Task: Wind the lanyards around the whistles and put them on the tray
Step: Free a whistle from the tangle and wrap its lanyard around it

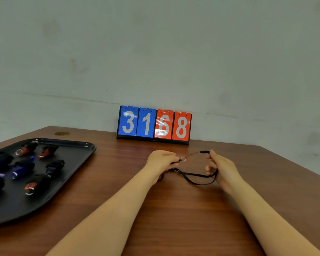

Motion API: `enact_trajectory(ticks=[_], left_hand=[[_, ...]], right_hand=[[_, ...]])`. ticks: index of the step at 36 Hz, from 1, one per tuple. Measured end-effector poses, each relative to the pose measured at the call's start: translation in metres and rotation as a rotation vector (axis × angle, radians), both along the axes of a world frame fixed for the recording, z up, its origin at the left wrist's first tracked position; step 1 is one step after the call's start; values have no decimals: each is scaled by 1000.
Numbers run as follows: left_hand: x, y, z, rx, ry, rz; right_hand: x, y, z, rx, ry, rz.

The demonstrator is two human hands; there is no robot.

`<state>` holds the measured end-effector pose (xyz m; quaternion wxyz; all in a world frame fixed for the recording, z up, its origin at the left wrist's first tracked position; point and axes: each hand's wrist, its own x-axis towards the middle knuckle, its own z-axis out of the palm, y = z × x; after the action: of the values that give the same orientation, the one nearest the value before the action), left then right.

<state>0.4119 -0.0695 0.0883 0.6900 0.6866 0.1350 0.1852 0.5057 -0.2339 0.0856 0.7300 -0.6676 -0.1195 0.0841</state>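
Note:
My left hand is curled round a whistle that is almost wholly hidden; only its metal ring shows at the fingertips. A black lanyard runs from that ring across to my right hand, which pinches the cord near its top, by the small black clasp, while a loop of it hangs under the palm onto the table. At the left lies the black tray with several wound whistles, red ones and blue ones among them.
A flip scoreboard reading 3168 stands at the back of the brown wooden table, against the pale wall. A round brass cable cap is set in the table behind the tray.

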Motion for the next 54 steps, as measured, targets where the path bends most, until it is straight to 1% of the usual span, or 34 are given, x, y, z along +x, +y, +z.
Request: enact_trajectory(ticks=[2,4,7,9,12,15,17,19,21,23,26,28,30,32,33,36,39,41,43,44,45,46,48,51,54], left_hand=[[3,1,-5,380,88,67],[5,3,-7,639,118,62],[5,1,-8,885,147,41],[4,-3,-10,1013,157,13],[3,-10,-8,1074,166,-41],[3,-13,-7,1035,137,-44],[4,-14,-7,977,88,-34],[4,-15,-5,836,31,-23],[3,-15,-2,592,-13,-39],[2,-14,-2,298,-46,-82],[1,-15,0,-96,-127,-160],[0,-17,3,-298,-191,-173],[0,-16,5,-416,-241,-141],[0,-12,5,-420,-275,-87],[0,-11,4,-398,-281,-48],[2,-5,1,-285,-244,87],[6,0,-5,-95,-176,163],[5,2,-7,118,-143,181],[6,1,-8,374,-115,166],[6,1,-9,477,-94,148],[7,0,-9,534,-78,125],[7,-1,-9,550,-71,98],[9,-3,-9,508,-79,51],[8,-4,-7,363,-84,-64],[7,-4,-4,241,-75,-196]], right_hand=[[-1,-1,1,69,27,7],[-2,-3,2,133,51,29],[0,-5,2,207,64,72],[1,-6,3,264,67,96],[4,-8,5,367,73,98],[8,-9,5,439,89,76],[9,-10,5,464,90,55],[9,-11,4,453,85,21],[11,-12,4,402,69,-7],[11,-11,2,300,33,-26],[8,-6,-2,15,-75,-60],[5,-1,-5,-190,-198,-82],[2,2,-9,-403,-402,-80],[-2,4,-13,-597,-600,-10],[-4,5,-15,-676,-669,38],[-12,11,-18,-812,-824,151],[-23,17,-19,-766,-938,226],[-30,21,-17,-701,-974,248],[-32,23,-15,-648,-976,242],[-32,23,-14,-620,-967,225],[-31,23,-13,-588,-954,199],[-30,21,-12,-548,-935,168],[-27,18,-11,-475,-885,97],[-22,12,-8,-418,-820,1],[-21,9,-5,-397,-813,-39]])
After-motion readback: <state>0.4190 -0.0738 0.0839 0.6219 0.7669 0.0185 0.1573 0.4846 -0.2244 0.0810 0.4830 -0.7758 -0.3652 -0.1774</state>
